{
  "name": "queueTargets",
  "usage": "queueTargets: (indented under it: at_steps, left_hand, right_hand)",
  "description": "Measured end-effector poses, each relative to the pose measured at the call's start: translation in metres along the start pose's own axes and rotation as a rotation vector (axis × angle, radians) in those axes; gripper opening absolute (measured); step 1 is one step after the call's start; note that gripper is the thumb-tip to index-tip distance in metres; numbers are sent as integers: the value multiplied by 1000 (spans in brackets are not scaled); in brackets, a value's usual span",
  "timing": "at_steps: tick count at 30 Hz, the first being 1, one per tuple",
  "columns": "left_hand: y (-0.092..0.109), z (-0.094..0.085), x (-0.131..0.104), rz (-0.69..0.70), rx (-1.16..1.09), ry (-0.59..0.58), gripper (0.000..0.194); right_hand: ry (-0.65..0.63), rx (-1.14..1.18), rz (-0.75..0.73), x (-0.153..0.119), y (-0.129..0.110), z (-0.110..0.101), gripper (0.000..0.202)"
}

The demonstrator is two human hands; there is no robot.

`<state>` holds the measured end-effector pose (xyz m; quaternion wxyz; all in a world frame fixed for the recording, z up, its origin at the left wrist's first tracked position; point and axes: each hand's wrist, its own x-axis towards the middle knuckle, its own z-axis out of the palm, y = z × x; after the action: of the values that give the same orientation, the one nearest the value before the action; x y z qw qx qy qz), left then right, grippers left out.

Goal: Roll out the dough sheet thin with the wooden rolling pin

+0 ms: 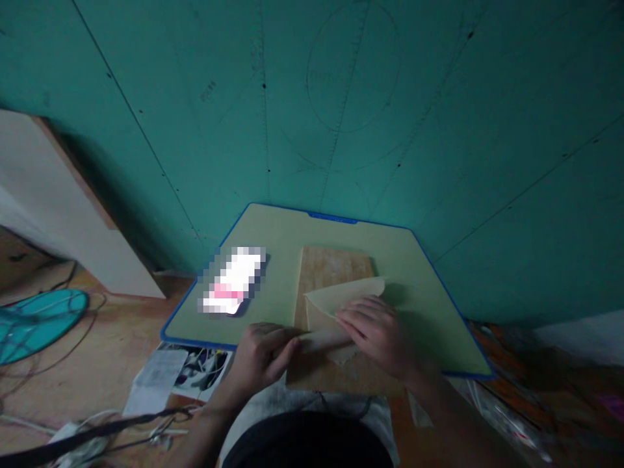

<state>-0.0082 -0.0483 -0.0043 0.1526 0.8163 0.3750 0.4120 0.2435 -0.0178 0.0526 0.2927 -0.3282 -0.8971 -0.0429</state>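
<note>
A wooden board [336,263] lies on a pale green table with a blue rim [277,227]. On the board is a thin beige sheet [341,294], its far part folded or lifted and its near part rolled. My left hand [266,354] is closed on the left end of the rolled part, at the board's left edge. My right hand [373,328] has its fingers bent and pressed together on the sheet, right of the board's middle; what lies under the fingertips is partly hidden.
A phone with a lit, blurred screen [238,279] lies on the table's left side. A green wall [341,130] rises behind. Cables and a box of cords [202,370] are below left. A white panel [73,201] leans at the left.
</note>
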Motion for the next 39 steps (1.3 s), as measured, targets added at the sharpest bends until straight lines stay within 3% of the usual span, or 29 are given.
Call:
queueTargets:
  at_steps: [12,15,21,25,31,34,39]
  left_hand:
    - [2,0,1,30,37,7,38]
    - [2,-4,3,15,-29,1,42]
    - [5,-11,7,-20,-134,-74,45]
    - [5,-12,7,-27,-141,-96,45]
    - [5,-10,7,-40,-109,-81,45]
    - [4,-9,6,-43,-96,-104,43]
    - [3,-9,6,-31,-79,-107,41]
  right_hand:
    - [1,133,-57,-2,-30,7,22]
    - [5,203,2,-9,-16,-2,20]
    - [-101,160,363,-23,32,-18,36]
    - [-242,167,373,-17,44,-5,44]
    - [-418,104,315,-8,39,10,67]
    - [-397,73,322,-11,35,5,60]
    - [-338,56,340,-12,35,-2,32]
